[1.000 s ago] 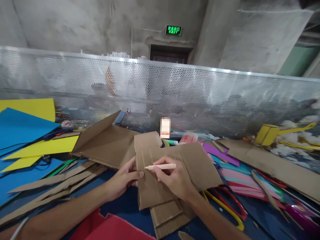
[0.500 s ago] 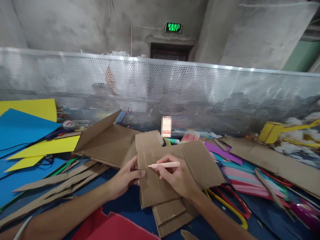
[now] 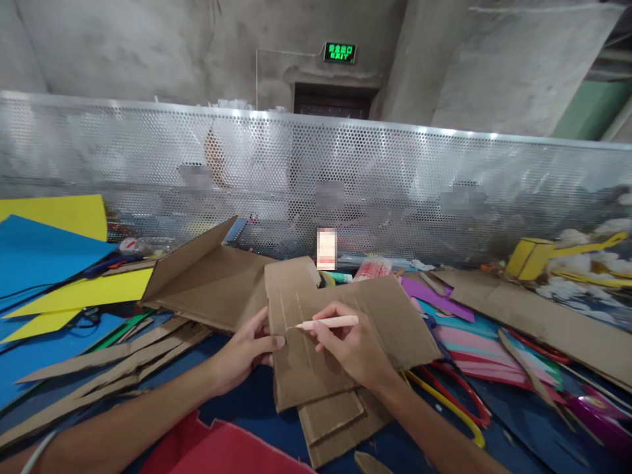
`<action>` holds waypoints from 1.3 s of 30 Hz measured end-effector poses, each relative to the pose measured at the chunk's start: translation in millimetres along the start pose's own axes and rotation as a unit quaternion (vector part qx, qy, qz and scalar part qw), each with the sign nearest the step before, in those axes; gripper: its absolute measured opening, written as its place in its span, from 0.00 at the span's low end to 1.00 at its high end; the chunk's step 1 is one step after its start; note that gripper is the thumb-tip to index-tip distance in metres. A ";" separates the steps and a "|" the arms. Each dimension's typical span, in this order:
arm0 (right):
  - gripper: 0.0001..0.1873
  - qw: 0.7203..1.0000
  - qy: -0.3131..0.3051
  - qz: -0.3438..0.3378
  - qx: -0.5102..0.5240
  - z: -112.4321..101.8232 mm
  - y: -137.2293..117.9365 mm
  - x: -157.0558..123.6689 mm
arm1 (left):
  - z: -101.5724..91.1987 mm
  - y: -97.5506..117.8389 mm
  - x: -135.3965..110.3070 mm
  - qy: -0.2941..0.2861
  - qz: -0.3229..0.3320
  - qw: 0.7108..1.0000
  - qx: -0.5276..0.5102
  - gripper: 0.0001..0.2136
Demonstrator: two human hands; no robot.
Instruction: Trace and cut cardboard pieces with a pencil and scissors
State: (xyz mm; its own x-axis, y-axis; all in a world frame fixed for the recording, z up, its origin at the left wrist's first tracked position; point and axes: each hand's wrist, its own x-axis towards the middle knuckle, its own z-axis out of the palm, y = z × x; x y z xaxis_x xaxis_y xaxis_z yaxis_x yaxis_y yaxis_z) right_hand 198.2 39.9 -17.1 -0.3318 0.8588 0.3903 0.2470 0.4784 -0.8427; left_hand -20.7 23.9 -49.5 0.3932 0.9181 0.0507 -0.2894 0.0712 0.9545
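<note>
My left hand (image 3: 247,345) is closed on the left edge of a brown cardboard sheet (image 3: 316,376), thumb on top and the other fingers partly hidden beneath. In my right hand (image 3: 354,347) a pale peach marker (image 3: 336,322) is pinched, lying nearly level with its tip pointing left. That tip touches the cardboard or is just over it; I cannot tell which. Two pale lines run down the sheet above the tip, with a short stroke across at the bottom. Under the sheet, smaller cardboard pieces (image 3: 340,428) stick out towards me.
A folded cardboard piece (image 3: 212,283) and cardboard strips (image 3: 108,368) lie to the left, beside blue and yellow sheets (image 3: 54,230). Scissors with red and yellow handles (image 3: 461,405) and pink paper (image 3: 476,352) are at right. A perforated metal screen (image 3: 395,178) stands behind.
The marker tip has moved a little to the right, leaving a short pale stroke across the cardboard. My left hand keeps its hold; the whole view has shifted slightly.
</note>
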 end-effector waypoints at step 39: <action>0.07 1.000 0.017 0.002 0.006 -3.2 0.1 -0.6 | 3.8 2.8 -0.9 0.010 -0.003 1.000 -0.008 0.36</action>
State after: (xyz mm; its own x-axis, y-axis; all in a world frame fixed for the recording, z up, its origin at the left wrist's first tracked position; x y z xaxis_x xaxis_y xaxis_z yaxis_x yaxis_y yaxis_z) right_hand 201.4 40.0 -16.2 -0.2999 0.8666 0.3989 0.2371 0.4727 -0.8487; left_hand -18.5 21.8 -45.7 0.3766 0.9255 0.0396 -0.3015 0.0820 0.9499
